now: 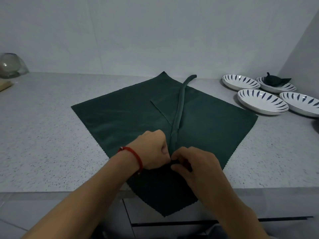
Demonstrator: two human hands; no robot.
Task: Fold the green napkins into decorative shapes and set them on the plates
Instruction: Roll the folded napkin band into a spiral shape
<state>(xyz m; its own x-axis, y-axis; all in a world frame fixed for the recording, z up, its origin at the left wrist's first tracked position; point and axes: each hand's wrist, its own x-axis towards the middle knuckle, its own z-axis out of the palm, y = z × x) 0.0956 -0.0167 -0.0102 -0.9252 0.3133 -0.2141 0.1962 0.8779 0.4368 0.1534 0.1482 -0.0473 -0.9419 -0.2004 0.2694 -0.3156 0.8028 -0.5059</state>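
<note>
A dark green napkin (117,118) lies spread flat on the speckled counter, one corner hanging over the front edge. On top of it runs a second green napkin rolled into a long thin strip (180,104), reaching from my hands toward the back wall. My left hand (151,149), with a red cord on its wrist, and my right hand (193,163) meet at the strip's near end, fingers curled and pinching the cloth. Several white plates with blue leaf marks (262,102) stand at the right. The far one (278,87) carries a folded green napkin (274,80).
The grey speckled counter (43,135) ends at a front edge above cabinet doors. A side wall closes in behind the plates at the right. A clear glass bowl (12,66) and a pale board edge (5,85) sit at the far left.
</note>
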